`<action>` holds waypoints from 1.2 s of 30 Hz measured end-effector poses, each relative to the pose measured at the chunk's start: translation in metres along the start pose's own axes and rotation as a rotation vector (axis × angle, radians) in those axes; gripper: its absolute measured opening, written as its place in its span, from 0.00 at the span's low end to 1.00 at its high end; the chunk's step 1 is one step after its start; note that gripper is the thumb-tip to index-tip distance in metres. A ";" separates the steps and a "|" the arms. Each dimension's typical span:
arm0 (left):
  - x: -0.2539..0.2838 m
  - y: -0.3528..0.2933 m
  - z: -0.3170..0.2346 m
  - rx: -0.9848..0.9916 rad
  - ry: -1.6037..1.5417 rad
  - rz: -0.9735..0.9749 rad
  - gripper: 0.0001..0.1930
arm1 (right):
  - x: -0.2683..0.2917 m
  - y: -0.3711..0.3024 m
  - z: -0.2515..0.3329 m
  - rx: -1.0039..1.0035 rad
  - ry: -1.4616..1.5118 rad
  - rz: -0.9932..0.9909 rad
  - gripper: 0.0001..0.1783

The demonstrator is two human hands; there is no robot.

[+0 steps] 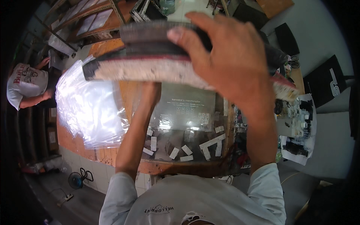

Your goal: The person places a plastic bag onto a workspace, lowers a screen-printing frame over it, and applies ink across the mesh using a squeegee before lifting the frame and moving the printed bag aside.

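A screen-printing frame (146, 71) with a pale, worn wooden edge and a red line is raised in front of me, tilted edge-on over the table. My right hand (228, 52), blurred, is closed round a dark grey bar (150, 33), possibly a squeegee, at the frame's upper side; the thumb lies on the bar. My left forearm (137, 127) reaches up beneath the frame, which hides my left hand and its fingers. Below lies a clear plastic sheet (183, 103) with pale print on it, on a dark board surrounded by several short white strips (174, 153).
A spread pile of clear plastic bags (90, 108) covers the table's left side. Ink-stained paper (300, 146), small white containers (300, 122) and scissors (294, 62) stand at the right. Another person (30, 82) stands by shelves at the far left. A fan (77, 180) sits on the floor.
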State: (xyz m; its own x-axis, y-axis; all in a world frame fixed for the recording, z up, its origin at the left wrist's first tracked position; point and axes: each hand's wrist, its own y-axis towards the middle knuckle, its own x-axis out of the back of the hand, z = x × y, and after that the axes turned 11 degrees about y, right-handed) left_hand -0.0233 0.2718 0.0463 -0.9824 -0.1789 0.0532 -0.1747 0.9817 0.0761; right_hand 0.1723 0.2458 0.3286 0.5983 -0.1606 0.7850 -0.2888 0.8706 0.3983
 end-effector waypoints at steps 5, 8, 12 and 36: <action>-0.032 0.092 0.101 -0.098 1.020 -0.099 0.16 | 0.038 0.037 0.027 -0.186 -0.021 0.162 0.28; -0.031 0.101 0.116 -0.247 1.272 -0.111 0.13 | 0.036 0.057 0.041 -0.357 -0.047 0.101 0.29; -0.030 0.095 0.088 -0.198 0.860 -0.039 0.12 | 0.045 0.081 0.041 -0.490 -0.039 0.204 0.29; 0.257 -0.149 0.089 -0.008 1.463 -0.264 0.27 | 0.020 0.060 -0.022 -0.090 0.078 0.015 0.34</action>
State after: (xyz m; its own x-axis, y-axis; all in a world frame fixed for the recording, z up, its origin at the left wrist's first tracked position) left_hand -0.2558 0.0852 -0.0396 0.0139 -0.2576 0.9662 -0.3275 0.9118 0.2478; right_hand 0.1835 0.3050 0.3572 0.6519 -0.1135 0.7498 -0.2318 0.9116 0.3396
